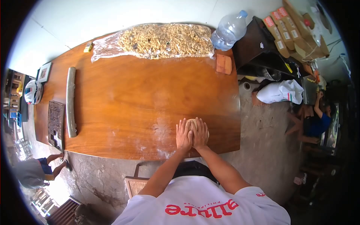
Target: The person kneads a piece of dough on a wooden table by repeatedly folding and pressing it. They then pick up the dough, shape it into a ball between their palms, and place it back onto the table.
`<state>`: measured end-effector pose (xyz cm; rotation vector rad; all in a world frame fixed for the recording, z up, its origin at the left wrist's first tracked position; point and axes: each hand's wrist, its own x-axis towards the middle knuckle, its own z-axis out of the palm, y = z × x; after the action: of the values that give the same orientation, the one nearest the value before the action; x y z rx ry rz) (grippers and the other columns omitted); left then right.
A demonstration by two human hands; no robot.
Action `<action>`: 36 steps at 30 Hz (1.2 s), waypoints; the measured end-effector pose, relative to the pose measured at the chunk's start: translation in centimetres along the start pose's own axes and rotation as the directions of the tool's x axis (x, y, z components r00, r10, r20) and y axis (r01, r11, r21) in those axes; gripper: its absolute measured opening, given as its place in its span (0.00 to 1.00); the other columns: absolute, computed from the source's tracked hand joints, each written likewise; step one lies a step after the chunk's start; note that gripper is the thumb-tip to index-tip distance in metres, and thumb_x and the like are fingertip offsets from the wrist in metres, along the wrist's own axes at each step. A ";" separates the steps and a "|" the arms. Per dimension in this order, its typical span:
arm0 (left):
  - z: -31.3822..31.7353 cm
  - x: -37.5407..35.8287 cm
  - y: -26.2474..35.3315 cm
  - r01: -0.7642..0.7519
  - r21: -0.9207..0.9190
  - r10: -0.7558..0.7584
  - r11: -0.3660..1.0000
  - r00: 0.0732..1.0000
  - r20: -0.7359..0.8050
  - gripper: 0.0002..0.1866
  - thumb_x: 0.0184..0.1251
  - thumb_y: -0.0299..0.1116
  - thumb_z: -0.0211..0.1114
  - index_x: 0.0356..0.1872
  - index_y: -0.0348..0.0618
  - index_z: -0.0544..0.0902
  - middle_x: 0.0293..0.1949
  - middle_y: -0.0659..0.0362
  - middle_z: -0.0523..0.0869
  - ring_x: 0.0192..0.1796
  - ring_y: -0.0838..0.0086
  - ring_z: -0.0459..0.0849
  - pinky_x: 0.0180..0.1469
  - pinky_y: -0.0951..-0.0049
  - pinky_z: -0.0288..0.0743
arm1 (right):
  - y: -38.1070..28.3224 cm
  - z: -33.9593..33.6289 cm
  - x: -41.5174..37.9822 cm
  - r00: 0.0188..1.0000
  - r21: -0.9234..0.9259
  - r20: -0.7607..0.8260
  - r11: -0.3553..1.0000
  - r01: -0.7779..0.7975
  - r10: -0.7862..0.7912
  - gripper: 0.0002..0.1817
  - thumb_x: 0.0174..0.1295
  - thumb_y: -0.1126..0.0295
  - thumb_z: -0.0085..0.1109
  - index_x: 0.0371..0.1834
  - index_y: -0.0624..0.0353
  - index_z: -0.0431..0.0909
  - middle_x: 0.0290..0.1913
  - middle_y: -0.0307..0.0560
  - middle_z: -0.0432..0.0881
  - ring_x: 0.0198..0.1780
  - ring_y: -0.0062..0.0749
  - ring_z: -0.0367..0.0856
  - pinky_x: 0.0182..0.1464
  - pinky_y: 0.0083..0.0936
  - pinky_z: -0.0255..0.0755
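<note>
Both hands press down together on a pale round lump that looks like dough [193, 122], on the wooden table near its front edge. My left hand [184, 135] lies over the left side of the lump with its fingers stretched forward. Over the right side lies my right hand [200, 132], its fingers also extended and slightly spread. The thumbs meet in the middle, and most of the lump is hidden under the palms. White powdery smears mark the tabletop [123, 97] left of my hands.
At the back lie a clear bag of light-brown pieces [167, 40], a large water bottle [229, 30] and a reddish block [224, 64]. A long grey tube [71, 102] and a dark patterned board [56, 122] are at left. People appear at both sides; a chair [140, 185] stands below.
</note>
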<state>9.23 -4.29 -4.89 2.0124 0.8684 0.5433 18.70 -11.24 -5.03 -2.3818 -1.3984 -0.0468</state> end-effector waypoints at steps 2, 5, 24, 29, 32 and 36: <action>1.0 3.6 -0.2 0.014 0.131 -0.009 0.991 0.999 -0.041 0.30 0.76 0.47 0.45 0.75 0.45 0.68 0.78 0.44 0.58 0.81 0.45 0.50 0.80 0.44 0.39 | 1.3 0.4 3.8 0.999 0.004 0.017 0.999 0.046 -0.046 0.26 0.71 0.53 0.45 0.69 0.49 0.73 0.73 0.54 0.68 0.73 0.53 0.66 0.74 0.55 0.56; 1.6 10.0 0.3 0.036 0.234 -0.020 0.972 0.997 -0.069 0.31 0.76 0.50 0.42 0.75 0.51 0.69 0.79 0.44 0.57 0.81 0.43 0.49 0.80 0.38 0.36 | 3.6 0.9 9.3 1.000 0.000 0.023 1.000 -0.017 0.017 0.26 0.68 0.53 0.48 0.65 0.51 0.76 0.71 0.55 0.69 0.72 0.54 0.65 0.74 0.55 0.53; 0.8 12.0 1.8 0.142 0.047 -0.140 0.989 0.989 -0.042 0.28 0.72 0.49 0.61 0.64 0.40 0.75 0.52 0.42 0.84 0.53 0.47 0.84 0.53 0.53 0.79 | 14.7 0.5 19.2 0.858 0.893 0.258 0.230 -0.387 0.444 0.18 0.72 0.58 0.53 0.49 0.62 0.83 0.42 0.44 0.87 0.41 0.28 0.83 0.49 0.25 0.77; 0.4 3.7 1.2 0.494 0.008 -0.494 0.869 0.869 -0.002 0.28 0.70 0.51 0.65 0.53 0.32 0.76 0.48 0.38 0.85 0.51 0.51 0.85 0.50 0.57 0.79 | 4.7 -0.6 10.9 0.999 0.337 0.023 0.941 -0.035 0.029 0.23 0.63 0.68 0.57 0.62 0.60 0.76 0.59 0.54 0.81 0.61 0.50 0.78 0.63 0.45 0.72; -3.1 1.3 -0.1 0.475 -0.173 -0.472 0.863 0.880 0.058 0.27 0.69 0.52 0.64 0.49 0.31 0.78 0.47 0.39 0.86 0.53 0.44 0.83 0.55 0.54 0.77 | -0.4 -3.0 6.5 0.993 0.215 -0.086 0.972 0.093 -0.076 0.26 0.62 0.69 0.58 0.64 0.65 0.74 0.63 0.58 0.78 0.67 0.51 0.74 0.71 0.46 0.65; -4.3 2.7 0.1 0.313 -0.284 -0.375 0.906 0.905 -0.200 0.25 0.73 0.50 0.59 0.53 0.34 0.81 0.51 0.40 0.85 0.55 0.46 0.83 0.57 0.56 0.76 | -3.0 -6.4 -0.8 0.975 0.154 -0.124 0.968 0.200 -0.182 0.27 0.61 0.72 0.56 0.66 0.67 0.72 0.67 0.60 0.74 0.71 0.53 0.69 0.75 0.49 0.59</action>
<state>8.32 -0.02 -2.33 1.5373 1.2210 0.6720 16.80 -12.80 1.65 -2.0725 -1.5132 -0.1058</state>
